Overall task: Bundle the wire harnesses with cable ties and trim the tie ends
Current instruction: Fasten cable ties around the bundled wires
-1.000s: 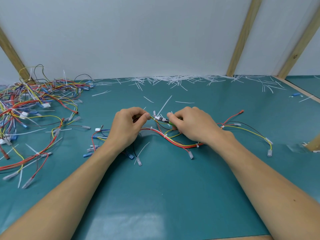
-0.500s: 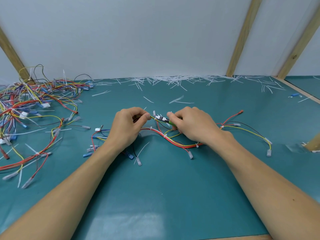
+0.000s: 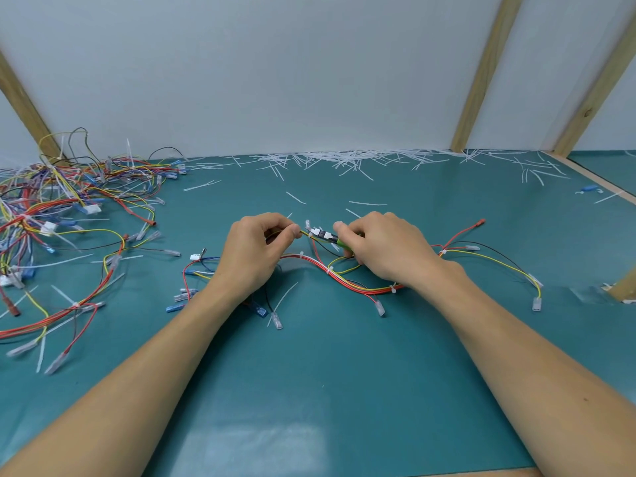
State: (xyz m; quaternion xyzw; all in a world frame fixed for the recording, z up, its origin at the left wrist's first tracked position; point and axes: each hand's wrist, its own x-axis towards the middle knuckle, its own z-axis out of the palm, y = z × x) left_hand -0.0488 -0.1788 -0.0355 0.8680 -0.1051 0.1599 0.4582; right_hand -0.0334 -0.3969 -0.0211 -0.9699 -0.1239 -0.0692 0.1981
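A wire harness (image 3: 347, 282) of red, yellow and black wires with clear terminals lies across the middle of the green mat (image 3: 327, 373). My left hand (image 3: 256, 253) pinches a yellow-black strand of it between thumb and fingers. My right hand (image 3: 382, 249) grips small cutters (image 3: 327, 235) with a green handle, their jaws at a white cable tie on that strand, between the two hands. White ties bind the harness at several places. A loose white tie (image 3: 285, 297) lies just in front of my left hand.
A big tangle of harnesses (image 3: 62, 215) fills the left side of the mat. Cut white tie ends (image 3: 344, 161) litter the back edge along the white wall. Wooden posts (image 3: 481, 77) stand at the back right and one at the right edge (image 3: 624, 287).
The long white tie tail that stuck up behind the cutters has come off and flown away toward the back. Both hands have stayed where they were.
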